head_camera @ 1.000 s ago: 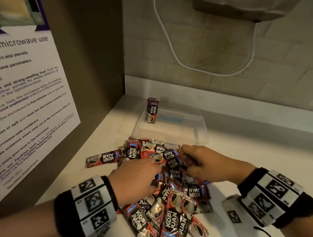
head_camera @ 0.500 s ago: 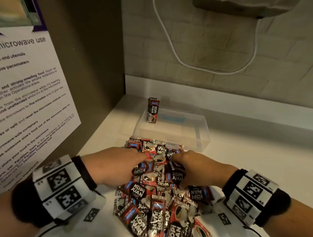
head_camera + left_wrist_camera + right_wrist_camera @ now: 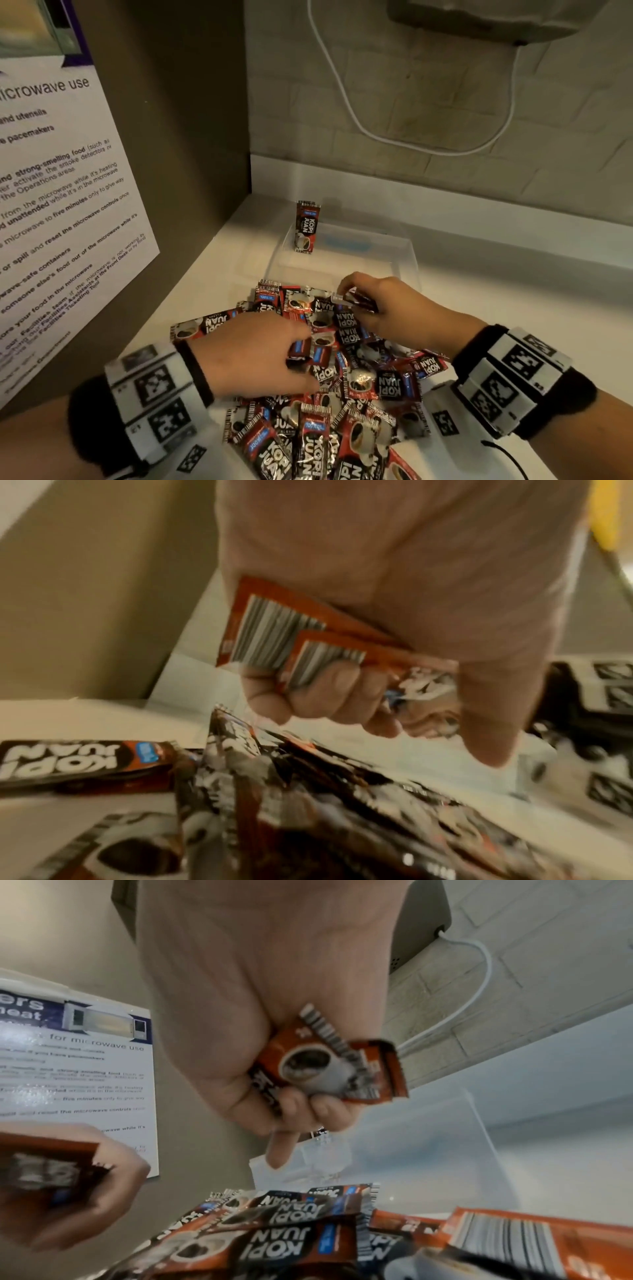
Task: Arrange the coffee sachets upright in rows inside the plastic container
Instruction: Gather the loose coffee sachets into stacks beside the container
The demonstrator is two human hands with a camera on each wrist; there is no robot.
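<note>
Right hand (image 3: 394, 308) pinches sachet (image 3: 358, 299) (long axis level, crosswise).

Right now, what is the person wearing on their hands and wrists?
Both hands are bare, no gloves. The left hand has a black wristband behind it, carrying a white block printed with square black-and-white markers. The right hand has a matching black band and white marker block. A thin black cable trails below the right wrist unit. No sleeves show.

microwave notice (image 3: 61, 205) taped up left of the hands, white cable (image 3: 394, 137) drooping on the brick wall (image 3: 445, 102) beyond them
</note>
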